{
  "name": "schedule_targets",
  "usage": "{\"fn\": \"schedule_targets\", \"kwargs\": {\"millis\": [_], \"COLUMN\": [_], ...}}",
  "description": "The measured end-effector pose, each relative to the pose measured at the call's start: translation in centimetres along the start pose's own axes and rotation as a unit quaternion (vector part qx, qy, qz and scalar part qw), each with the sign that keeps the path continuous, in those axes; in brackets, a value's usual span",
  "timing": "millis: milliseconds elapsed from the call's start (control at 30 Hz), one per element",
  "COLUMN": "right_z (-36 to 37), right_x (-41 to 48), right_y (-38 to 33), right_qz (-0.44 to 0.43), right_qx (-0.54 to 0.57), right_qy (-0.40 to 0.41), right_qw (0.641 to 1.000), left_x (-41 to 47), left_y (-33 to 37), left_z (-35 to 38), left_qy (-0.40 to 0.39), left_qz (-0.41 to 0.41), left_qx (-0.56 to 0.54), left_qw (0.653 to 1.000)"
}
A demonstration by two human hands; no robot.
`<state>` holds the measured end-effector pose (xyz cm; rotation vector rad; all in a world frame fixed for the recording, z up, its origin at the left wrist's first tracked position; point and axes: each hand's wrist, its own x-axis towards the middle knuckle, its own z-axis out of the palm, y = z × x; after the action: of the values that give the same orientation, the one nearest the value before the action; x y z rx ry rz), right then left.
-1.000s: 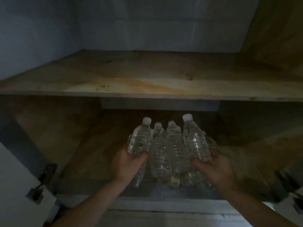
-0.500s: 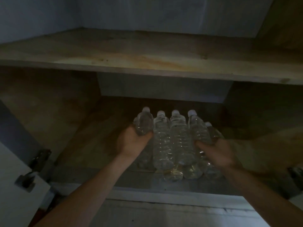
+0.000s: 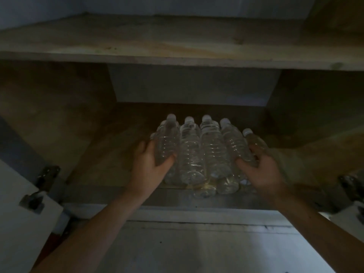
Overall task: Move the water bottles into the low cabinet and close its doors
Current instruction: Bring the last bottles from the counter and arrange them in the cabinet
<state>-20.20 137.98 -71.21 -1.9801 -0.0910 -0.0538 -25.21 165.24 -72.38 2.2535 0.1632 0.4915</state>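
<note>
- Bottles (image 3: 208,152): clear, ribbed, white-capped; a tight bundle lying below the shelf (image 3: 177,56), caps toward the back.
- Left hand (image 3: 149,170): fingers curled round the bundle's leftmost bottle.
- Right hand (image 3: 264,174): curled round the rightmost bottles.

We seem to be in a home, at a low cabinet (image 3: 55,115). We see a wooden shelf (image 3: 177,42), a white door (image 3: 19,223) on a metal hinge (image 3: 42,178), and water bottles (image 3: 208,150) stored inside.
</note>
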Motion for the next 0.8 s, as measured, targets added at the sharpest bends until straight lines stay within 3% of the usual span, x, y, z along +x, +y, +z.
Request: {"fn": "schedule_targets", "kwargs": {"millis": [100,267,467,600,800], "right_z": [-1.1,-4.2,-7.1,-7.8,-8.0], "right_x": [-1.2,-3.9,-5.0,-4.5,-3.0], "right_y": [0.2,1.1,4.3,5.6,7.7], "right_qz": [0.005,-0.028,0.015,0.038,-0.006], "right_qx": [-0.009,-0.044,-0.124,-0.155,-0.169], "right_qy": [-0.004,0.02,0.037,0.016,0.031], "right_qw": [1.0,0.998,0.992,0.987,0.985], "left_x": [-0.4,-1.4,-1.8,-1.1,0.1], "left_y": [2.2,6.1,9.0,10.5,11.1], "left_z": [0.0,2.6,6.9,9.0,10.6], "left_qy": [0.011,-0.088,-0.17,-0.174,-0.168], "left_qz": [0.138,0.237,0.269,0.284,0.294], "left_qx": [0.116,0.126,0.151,0.194,0.227], "left_qw": [0.984,0.959,0.936,0.923,0.913]}}
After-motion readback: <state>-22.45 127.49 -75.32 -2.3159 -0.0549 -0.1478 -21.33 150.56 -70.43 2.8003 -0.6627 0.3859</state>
